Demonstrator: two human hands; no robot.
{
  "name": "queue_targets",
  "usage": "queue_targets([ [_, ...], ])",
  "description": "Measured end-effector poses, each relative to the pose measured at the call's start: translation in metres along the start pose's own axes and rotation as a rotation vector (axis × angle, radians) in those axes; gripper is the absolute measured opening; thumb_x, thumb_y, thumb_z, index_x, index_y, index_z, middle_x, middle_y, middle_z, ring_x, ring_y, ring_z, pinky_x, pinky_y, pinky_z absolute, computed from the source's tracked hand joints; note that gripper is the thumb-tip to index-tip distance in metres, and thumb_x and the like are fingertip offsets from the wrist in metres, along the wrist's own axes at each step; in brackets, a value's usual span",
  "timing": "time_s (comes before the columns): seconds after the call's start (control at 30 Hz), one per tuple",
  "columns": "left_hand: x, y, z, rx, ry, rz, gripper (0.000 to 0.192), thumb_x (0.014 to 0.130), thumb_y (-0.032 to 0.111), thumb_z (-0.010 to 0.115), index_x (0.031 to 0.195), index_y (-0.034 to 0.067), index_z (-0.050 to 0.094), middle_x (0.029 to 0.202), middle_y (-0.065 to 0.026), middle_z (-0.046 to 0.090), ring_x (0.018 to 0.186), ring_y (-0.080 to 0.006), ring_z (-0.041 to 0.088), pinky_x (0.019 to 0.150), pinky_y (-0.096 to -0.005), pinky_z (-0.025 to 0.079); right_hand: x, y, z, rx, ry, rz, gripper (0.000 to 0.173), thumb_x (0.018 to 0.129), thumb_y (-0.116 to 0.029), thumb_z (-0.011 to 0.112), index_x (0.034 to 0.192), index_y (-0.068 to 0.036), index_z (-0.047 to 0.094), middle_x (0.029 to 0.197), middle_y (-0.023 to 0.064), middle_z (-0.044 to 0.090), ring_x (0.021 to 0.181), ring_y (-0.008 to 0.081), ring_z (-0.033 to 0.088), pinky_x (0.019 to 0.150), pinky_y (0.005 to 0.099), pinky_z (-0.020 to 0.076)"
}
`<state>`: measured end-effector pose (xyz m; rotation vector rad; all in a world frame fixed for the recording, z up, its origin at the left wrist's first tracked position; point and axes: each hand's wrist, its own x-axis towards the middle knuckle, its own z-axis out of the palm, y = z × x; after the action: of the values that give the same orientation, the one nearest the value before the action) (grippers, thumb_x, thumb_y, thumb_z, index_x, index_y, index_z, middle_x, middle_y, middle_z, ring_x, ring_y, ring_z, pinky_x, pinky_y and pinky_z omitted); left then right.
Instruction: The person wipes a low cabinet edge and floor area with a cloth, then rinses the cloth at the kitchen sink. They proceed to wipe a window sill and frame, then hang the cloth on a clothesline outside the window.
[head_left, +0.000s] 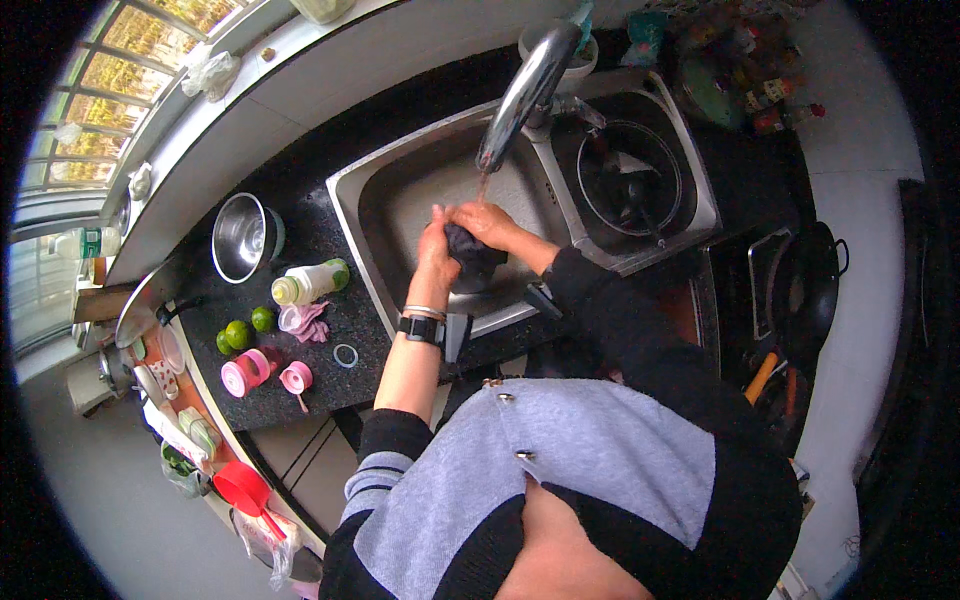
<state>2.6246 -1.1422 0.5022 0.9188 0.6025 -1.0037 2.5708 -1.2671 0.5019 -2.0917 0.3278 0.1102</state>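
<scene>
Over the left basin of a stainless steel sink (390, 202), my two hands meet under the chrome faucet (525, 97). A thin stream of water (484, 187) runs from its spout onto my right hand (486, 223). Between the hands is a bunched dark cloth (476, 255), its lower part hanging above the basin floor. My left hand (435, 251) grips the cloth from the left side, thumb pointing upward. The right hand's fingers curl over its top, and their tips are partly hidden.
Left of the sink are a steel bowl (240, 238), a bottle (311, 282), a pink cloth (309, 322), three green limes (238, 334), a pink jar (246, 373) and a pink lid (296, 377). The right basin holds a round pot (630, 180). A black wok (814, 292) stands farther right.
</scene>
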Motion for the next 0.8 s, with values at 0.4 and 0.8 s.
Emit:
queue_targets([
  [0.4,0.018,0.001,-0.043,0.140,-0.038,0.193,0.027,0.089,0.023,0.063,0.111,0.009,0.057,0.096,-0.0032,0.062,0.082,-0.0174,0.060,0.073,-0.0319,0.049,-0.018,-0.008,0.019,0.561,0.365,-0.063,0.035,0.072,-0.006,0.071,0.105,-0.005,0.059,0.102,0.0056,0.064,0.099,0.0153,0.057,0.089,0.0310,0.0442],
  [0.8,0.035,-0.032,-0.026,0.275,0.169,-0.010,0.032,0.090,0.038,0.057,0.085,0.007,0.063,0.095,-0.0051,0.064,0.083,-0.0203,0.059,0.069,-0.0340,0.050,0.000,-0.019,0.031,-0.190,0.331,0.250,0.037,0.090,-0.041,0.046,0.090,-0.012,0.068,0.070,0.0175,0.064,0.067,0.0386,0.062,0.064,0.0491,0.0495],
])
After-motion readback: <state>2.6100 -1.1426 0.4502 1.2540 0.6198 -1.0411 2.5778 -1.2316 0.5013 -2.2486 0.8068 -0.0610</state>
